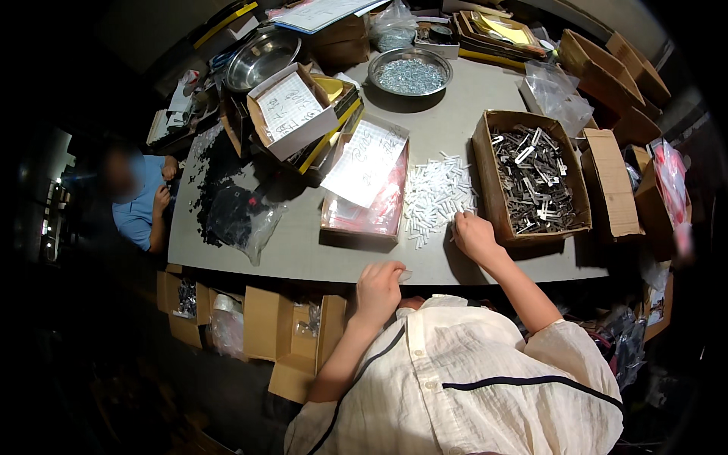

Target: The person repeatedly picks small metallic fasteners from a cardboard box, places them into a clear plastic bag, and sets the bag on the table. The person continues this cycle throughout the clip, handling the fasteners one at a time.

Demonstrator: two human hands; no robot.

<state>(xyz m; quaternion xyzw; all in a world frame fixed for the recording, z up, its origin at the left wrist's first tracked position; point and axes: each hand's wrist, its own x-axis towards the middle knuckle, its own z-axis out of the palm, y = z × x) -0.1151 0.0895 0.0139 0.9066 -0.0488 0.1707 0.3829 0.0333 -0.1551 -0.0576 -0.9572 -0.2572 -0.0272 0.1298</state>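
Note:
My left hand [379, 292] is closed at the table's front edge, gripping a small see-through piece [406, 275] that looks like plastic; most of it is hidden by the fingers. My right hand [476, 236] reaches to the near right side of a pile of short white plastic tubes [440, 199]. Its fingertips are pinched together, and what they hold, if anything, is too small to make out. Left of the pile lies an open box [362, 236] of pinkish clear bags with a written sheet [368, 165] on top. A carton [481, 178] full of dark metal clips stands to the right.
Farther back is a steel bowl [410, 93] of small shiny parts. Stacked boxes [303, 136] and loose black pieces [212, 189] cover the left side. Cartons [610, 182] line the right edge; open boxes [269, 322] sit below the table. A person in blue [135, 199] works at far left.

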